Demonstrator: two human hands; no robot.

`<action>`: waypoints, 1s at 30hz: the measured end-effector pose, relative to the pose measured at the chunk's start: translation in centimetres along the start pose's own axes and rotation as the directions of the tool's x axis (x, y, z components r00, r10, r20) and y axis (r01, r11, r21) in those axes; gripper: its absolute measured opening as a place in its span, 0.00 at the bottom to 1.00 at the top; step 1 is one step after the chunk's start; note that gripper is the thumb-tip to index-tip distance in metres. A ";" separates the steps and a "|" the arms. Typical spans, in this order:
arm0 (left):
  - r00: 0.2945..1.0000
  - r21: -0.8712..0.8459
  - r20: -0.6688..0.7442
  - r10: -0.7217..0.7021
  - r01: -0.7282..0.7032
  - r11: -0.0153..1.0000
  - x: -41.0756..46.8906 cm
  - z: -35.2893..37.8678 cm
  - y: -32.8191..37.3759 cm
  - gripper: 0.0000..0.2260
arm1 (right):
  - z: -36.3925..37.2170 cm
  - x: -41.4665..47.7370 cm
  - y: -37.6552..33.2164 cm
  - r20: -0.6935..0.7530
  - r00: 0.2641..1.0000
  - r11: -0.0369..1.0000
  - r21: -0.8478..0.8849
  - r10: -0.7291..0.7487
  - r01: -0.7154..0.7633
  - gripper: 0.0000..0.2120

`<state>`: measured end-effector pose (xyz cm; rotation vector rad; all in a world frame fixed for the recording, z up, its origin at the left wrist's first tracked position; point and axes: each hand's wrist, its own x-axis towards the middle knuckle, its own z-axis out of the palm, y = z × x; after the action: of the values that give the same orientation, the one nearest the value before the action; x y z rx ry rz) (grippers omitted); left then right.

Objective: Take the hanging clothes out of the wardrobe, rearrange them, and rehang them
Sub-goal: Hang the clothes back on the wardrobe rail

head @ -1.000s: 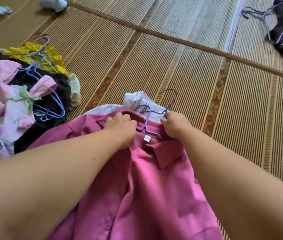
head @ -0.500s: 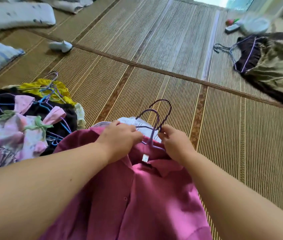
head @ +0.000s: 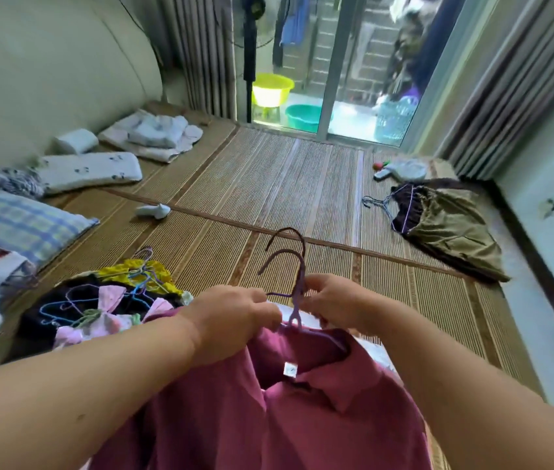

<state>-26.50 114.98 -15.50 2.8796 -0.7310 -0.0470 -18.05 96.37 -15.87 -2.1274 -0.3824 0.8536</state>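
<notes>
Head view, looking down over both forearms. The left hand (head: 234,317) has its fingers curled round the collar edge of the magenta shirt (head: 302,422). The right hand (head: 333,308) pinches the neck of the purple hanger (head: 294,313) just above that collar. A darker hook (head: 287,229) rises behind it, possibly a second hanger; the blur makes that hard to tell. The shirt is held up before the person, above the woven mat (head: 268,184). A heap of clothes on hangers (head: 99,310) lies to the left, an olive garment (head: 452,228) well apart on the right.
</notes>
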 end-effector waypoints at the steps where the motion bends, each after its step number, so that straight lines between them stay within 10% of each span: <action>1: 1.000 0.020 0.002 0.016 -0.016 1.000 -0.8 -2.1 0.6 0.14 | -0.2 -1.8 -2.0 0.008 1.000 1.000 -0.010 0.000 0.000 0.05; 11: 0.923 0.233 -0.361 0.136 -0.052 0.971 -8.5 -21.0 5.2 0.13 | -2.5 -16.3 -20.4 -0.148 0.975 0.984 -0.091 -0.164 0.152 0.15; 21: 0.783 0.346 -0.622 0.035 0.234 0.908 -14.1 -32.9 5.6 0.03 | -3.8 -23.4 -33.1 -0.173 0.898 0.915 -0.075 -0.404 0.397 0.26; 30: 0.686 0.402 -0.728 -0.021 0.451 0.797 -18.5 -39.2 7.8 0.07 | -5.1 -24.4 -38.8 -0.081 0.683 0.614 -0.524 -0.725 0.590 0.18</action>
<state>-43.59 123.21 24.26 3.0736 -0.1888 1.3762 -31.73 105.55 27.17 -2.2038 -1.2393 -0.0136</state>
